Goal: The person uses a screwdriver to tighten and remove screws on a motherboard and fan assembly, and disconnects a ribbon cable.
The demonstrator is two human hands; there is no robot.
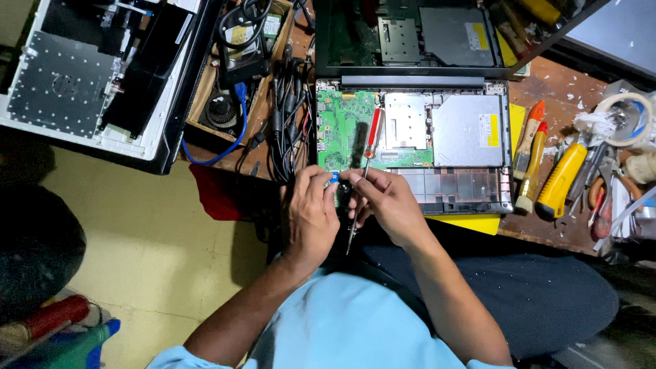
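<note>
Small blue plastic part [334,178]: pinched between both hands, left hand [311,215] and right hand [386,205]. Right also grips red-handled screwdriver [365,160], above opened laptop's green circuit board [345,130]. Risk: part slipping, lost.

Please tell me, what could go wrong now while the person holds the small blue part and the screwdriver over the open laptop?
1. The small blue part, pinched between the left hand and right hand, may slip and drop to the floor.
2. The red-handled screwdriver hangs loosely in the right hand; its handle could knock the green circuit board.
3. The tangled black cables beside the laptop could catch a hand.
</note>
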